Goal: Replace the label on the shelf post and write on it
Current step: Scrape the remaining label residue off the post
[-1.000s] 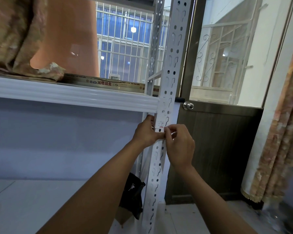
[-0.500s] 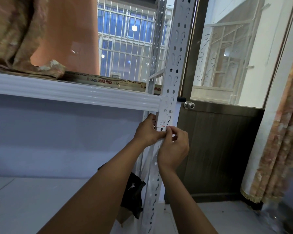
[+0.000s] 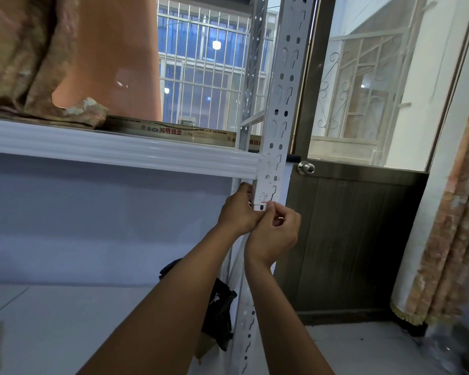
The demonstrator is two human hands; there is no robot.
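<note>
You swung your right hand and forearm leftward, so that they came in front of the shelf post just below the label you pinched.

- shelf post: white-painted metal, punched w/ slots, satin sheen.
- label: thin white paper w/ red line, prob. matt; too small to be sure.
- shelf beam: white, ribbed, glossy.
- door panel: dark wood-grain, matt.
- door pane: glass, smooth, reflective.
- knob: polished metal, shiny.
- curtain: patterned cloth, coarse weave, fringed hem.
- bag: black fabric, matt.
</note>
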